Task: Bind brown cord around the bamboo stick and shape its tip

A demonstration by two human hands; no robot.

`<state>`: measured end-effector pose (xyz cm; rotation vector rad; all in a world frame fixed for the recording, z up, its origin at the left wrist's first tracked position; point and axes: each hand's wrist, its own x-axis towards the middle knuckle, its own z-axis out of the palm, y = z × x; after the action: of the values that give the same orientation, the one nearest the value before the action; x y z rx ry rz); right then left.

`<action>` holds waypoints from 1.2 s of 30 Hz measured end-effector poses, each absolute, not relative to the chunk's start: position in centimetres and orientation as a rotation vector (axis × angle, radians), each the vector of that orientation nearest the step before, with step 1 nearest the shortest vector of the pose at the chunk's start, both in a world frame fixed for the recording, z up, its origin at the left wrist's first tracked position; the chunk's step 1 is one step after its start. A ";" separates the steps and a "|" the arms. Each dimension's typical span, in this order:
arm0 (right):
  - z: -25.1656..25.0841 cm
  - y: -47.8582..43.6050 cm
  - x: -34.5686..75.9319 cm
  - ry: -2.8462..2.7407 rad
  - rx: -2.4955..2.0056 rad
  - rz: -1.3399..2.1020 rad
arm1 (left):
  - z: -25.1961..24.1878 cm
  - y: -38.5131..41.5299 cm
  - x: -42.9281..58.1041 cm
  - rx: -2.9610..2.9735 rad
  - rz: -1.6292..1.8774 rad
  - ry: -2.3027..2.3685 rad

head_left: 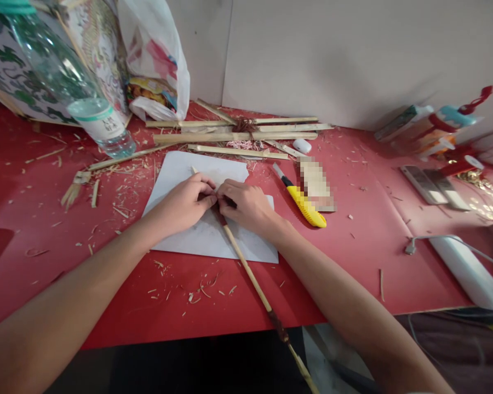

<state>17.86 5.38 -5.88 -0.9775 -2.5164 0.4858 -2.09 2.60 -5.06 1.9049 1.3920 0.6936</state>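
A thin bamboo stick (248, 268) slants from the paper down past the table's front edge. Dark brown binding wraps it between my hands, and another brown wrapping (278, 326) sits lower down. My left hand (187, 201) is closed in a pinch at the upper part of the stick. My right hand (246, 203) is closed too, its fingertips meeting the left ones at the brown binding. The fingers partly hide what they pinch. Under both hands lies a white sheet of paper (184, 238). A yellow utility knife (306, 207), blade out, rests right of my right hand.
Bamboo strips (230, 137) and shavings lie along the back. A plastic bottle (107, 126) and a white bag (176, 82) stand back left. A blurred tan piece (315, 183) lies beside the knife. At right are a white power strip (468, 273) and a red thread spool (462, 165).
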 end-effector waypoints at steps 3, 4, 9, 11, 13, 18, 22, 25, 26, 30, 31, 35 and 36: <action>-5.9 5.5 18.0 -2.487 -0.963 0.571 | -4.6 2.5 -2.1 1.927 0.677 1.378; -5.9 5.5 18.0 -2.470 -0.957 0.599 | -4.4 2.5 -2.0 1.937 0.670 1.384; -6.0 5.7 18.2 -2.403 -0.923 0.689 | -4.0 2.2 -1.9 1.948 0.636 1.438; -6.0 5.8 18.2 -2.392 -0.916 0.708 | -4.1 2.2 -2.0 1.946 0.637 1.440; -6.0 5.8 18.2 -2.381 -0.913 0.721 | -4.2 2.3 -2.0 1.951 0.637 1.433; -6.1 5.9 18.3 -2.347 -0.883 0.760 | -4.3 2.2 -1.9 1.957 0.652 1.437; -6.2 6.1 18.4 -2.327 -0.852 0.783 | -4.2 2.1 -1.9 1.958 0.684 1.465; -6.2 6.1 18.5 -2.324 -0.858 0.799 | -4.2 2.1 -1.8 1.989 0.676 1.442; -6.2 6.1 18.5 -2.324 -0.861 0.800 | -4.2 2.1 -1.9 1.997 0.674 1.433; -6.0 6.0 18.5 -2.307 -0.868 0.815 | -4.3 2.2 -1.8 2.003 0.686 1.416; -6.0 6.0 18.5 -2.299 -0.869 0.822 | -4.2 2.1 -1.8 1.999 0.693 1.415; -6.1 6.1 18.4 -2.287 -0.859 0.822 | -4.1 2.1 -1.7 1.980 0.706 1.409; -6.2 6.1 18.4 -2.289 -0.860 0.820 | -4.1 2.1 -1.6 1.979 0.704 1.411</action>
<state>18.43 6.11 -6.19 -0.8597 -2.2886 0.8198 -1.62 2.06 -4.05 1.9788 1.4112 0.7044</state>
